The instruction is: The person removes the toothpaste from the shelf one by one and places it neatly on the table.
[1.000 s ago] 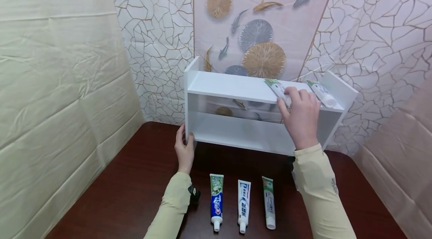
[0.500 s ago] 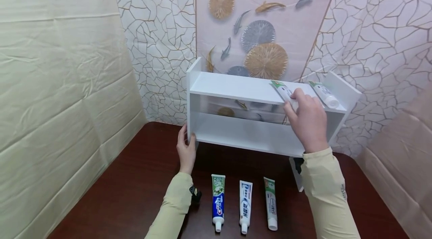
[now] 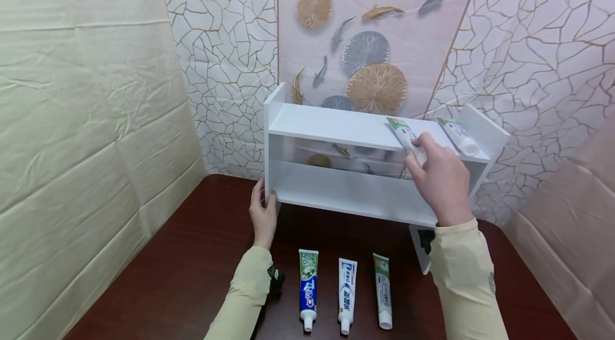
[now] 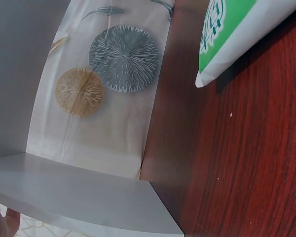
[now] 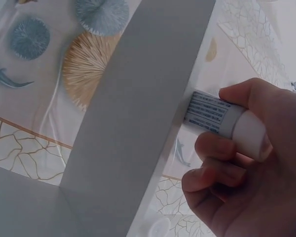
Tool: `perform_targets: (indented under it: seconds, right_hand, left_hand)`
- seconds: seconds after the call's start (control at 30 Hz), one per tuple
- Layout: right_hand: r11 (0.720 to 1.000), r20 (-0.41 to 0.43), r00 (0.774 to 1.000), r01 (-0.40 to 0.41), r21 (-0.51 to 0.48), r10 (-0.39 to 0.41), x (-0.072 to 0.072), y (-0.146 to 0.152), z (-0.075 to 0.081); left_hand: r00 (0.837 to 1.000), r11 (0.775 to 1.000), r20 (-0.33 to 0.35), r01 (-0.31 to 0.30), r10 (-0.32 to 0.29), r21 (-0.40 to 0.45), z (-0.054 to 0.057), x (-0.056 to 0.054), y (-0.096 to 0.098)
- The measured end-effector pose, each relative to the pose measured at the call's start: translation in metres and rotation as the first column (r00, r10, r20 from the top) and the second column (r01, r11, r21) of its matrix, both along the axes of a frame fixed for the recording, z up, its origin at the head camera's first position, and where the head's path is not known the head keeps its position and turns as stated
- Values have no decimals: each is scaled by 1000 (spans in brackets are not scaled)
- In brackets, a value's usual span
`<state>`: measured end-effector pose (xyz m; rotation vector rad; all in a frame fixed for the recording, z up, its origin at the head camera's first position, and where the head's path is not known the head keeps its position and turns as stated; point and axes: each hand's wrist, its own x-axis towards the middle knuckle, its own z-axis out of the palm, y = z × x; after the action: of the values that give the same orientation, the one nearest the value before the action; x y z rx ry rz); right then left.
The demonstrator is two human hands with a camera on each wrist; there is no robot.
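My right hand [image 3: 442,182] pinches the cap end of a white and green toothpaste tube [image 3: 402,132] between thumb and fingers. The tube lies over the top board of a white two-tier shelf [image 3: 331,121], its cap end toward me at the front edge. In the right wrist view the tube's printed side [image 5: 207,112] and white cap [image 5: 250,136] show between the fingers. To its right, a similar tube [image 3: 458,137] rests on the same board by the right side panel. With my left hand [image 3: 263,217] I grip the shelf's left side panel low down, thumb in front.
On the dark red table [image 3: 168,260] in front of the shelf lie a blue and green toothpaste tube [image 3: 308,286], a white and blue one [image 3: 347,294] and a grey and green one [image 3: 383,292]. A patterned cloth [image 3: 221,62] hangs behind the shelf.
My right hand has shifted the pinched toothpaste tube a little to the right along the top board, nearer the other tube. The left hand stays on the side panel.
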<state>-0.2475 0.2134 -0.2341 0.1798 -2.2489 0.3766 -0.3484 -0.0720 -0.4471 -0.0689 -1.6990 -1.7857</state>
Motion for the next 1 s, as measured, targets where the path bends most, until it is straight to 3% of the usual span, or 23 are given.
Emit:
perform_targets:
  seconds: [0.6, 0.83, 1.0]
  right_hand:
    - [1000, -71, 997, 25, -10, -25, 18, -4, -17]
    - [999, -92, 994, 52, 13, -51, 32, -7, -28]
    - [997, -135, 989, 63, 37, -57, 40, -7, -36]
  left_hand:
    - [1000, 1000, -15, 7, -7, -5, -2, -2, -2]
    - [1000, 999, -23, 0, -1, -37, 29, 29, 1]
    - [1000, 999, -27, 1, -1, -34, 30, 30, 2]
